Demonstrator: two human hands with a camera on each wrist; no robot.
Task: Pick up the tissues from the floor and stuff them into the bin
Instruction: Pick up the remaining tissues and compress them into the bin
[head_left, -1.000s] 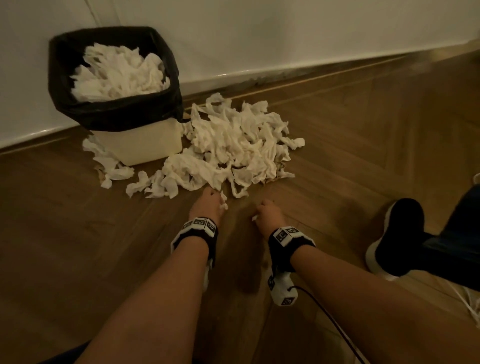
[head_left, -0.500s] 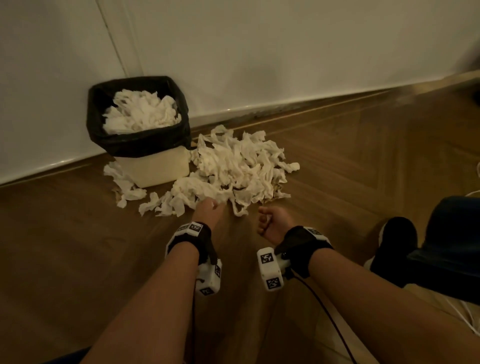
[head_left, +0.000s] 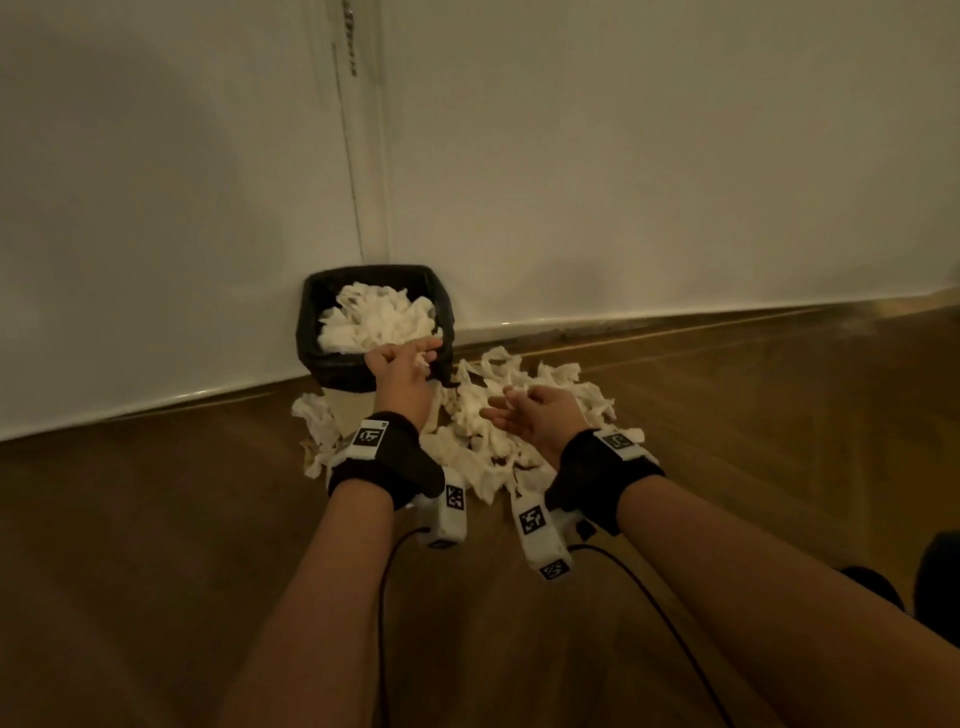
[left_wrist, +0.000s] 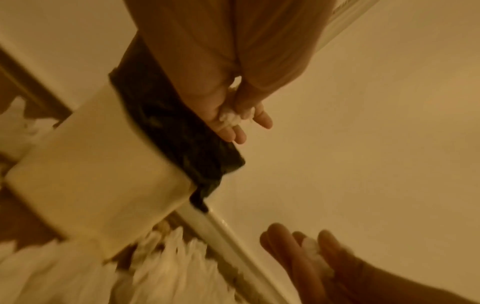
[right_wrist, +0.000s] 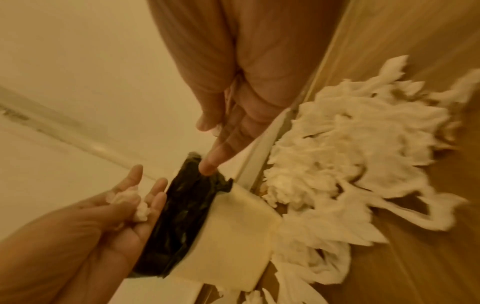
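A cream bin (head_left: 349, 402) with a black liner (head_left: 311, 332) stands against the wall, heaped with white tissues (head_left: 379, 319). A big pile of crumpled tissues (head_left: 483, 441) lies on the floor to its right. My left hand (head_left: 421, 356) hovers over the bin's front right rim and pinches a small tissue scrap (left_wrist: 231, 118). My right hand (head_left: 506, 402) is raised above the pile, holding another small scrap (left_wrist: 311, 247) between thumb and fingers. In the right wrist view the left hand's scrap (right_wrist: 131, 198) sits beside the liner (right_wrist: 182, 205).
A few more tissues (head_left: 317, 431) lie on the floor left of the bin. The white wall (head_left: 623, 182) and skirting run right behind it. The wooden floor (head_left: 753, 415) spreads to the right, with a dark shoe (head_left: 878, 587) at the lower right edge.
Both hands rose from the near edge of the pile, each with a small scrap. The left hand travelled up to the bin's rim, and my head view tilted up toward the wall.
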